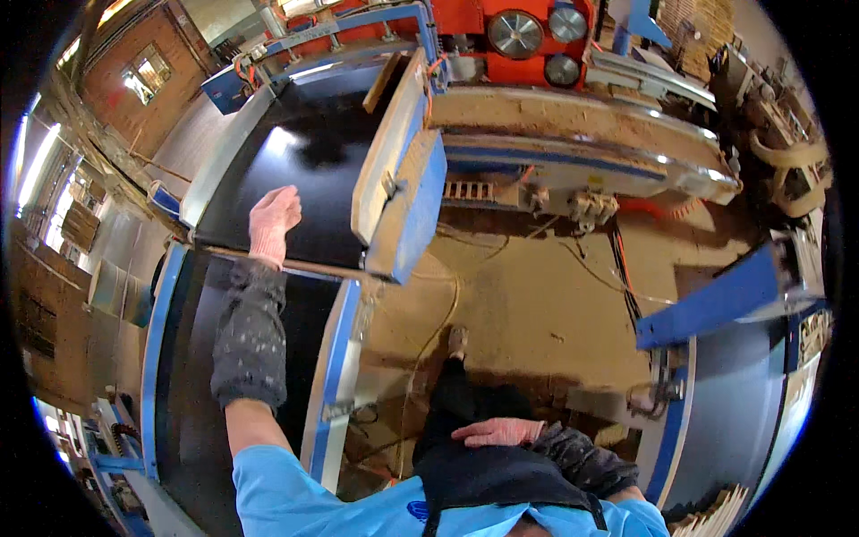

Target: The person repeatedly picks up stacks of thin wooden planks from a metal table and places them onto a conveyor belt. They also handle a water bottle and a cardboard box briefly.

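Note:
My left hand, in a pale pink knit glove, reaches forward over a black conveyor belt. Its fingers are curled in, and nothing shows sticking out of them. My right hand, gloved alike, lies against the front of my black apron with its fingers stretched out and nothing in it. A short wooden strip stands at the belt's far end, close to the wooden side guide that runs along the belt's right side.
A second black belt with blue edging lies under my left forearm. Ahead is a red machine panel with round saw blades. A sawdust-covered rail runs to the right. Hoses cross the dusty floor. A blue arm juts in at right.

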Motion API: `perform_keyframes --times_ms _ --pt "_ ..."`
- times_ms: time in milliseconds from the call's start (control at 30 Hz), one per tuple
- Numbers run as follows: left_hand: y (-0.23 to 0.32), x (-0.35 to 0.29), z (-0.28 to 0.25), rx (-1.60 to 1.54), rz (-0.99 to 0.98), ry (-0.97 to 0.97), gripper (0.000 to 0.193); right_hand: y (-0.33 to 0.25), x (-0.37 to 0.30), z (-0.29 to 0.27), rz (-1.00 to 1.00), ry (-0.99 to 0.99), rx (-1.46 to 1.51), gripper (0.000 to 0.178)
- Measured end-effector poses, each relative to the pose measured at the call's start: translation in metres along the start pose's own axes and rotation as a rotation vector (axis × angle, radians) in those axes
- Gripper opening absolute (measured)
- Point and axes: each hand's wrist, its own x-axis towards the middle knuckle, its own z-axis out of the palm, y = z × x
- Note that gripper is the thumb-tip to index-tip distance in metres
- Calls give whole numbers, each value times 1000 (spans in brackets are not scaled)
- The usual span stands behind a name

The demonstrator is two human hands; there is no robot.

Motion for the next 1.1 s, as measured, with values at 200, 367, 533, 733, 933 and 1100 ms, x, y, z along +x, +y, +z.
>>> perform_keyframes --times_ms 200,367,533,733,933,1100 --pt "-56 255 60 590 183 -127 34 -49 52 -88 55 -19 179 61" --pt "-91 396 127 1173 283 -266 42 -65 83 -123 82 25 336 71" --pt "-116 457 196 1248 43 -137 53 -90 92 -138 58 208 659 52" --pt "-140 484 225 1224 -28 -60 45 -132 91 -158 301 187 911 70" --pt "-171 507 218 1418 112 -202 34 -124 93 -164 376 146 897 67" --pt "-156 437 153 1024 -97 -193 41 -84 98 -145 138 118 637 69"
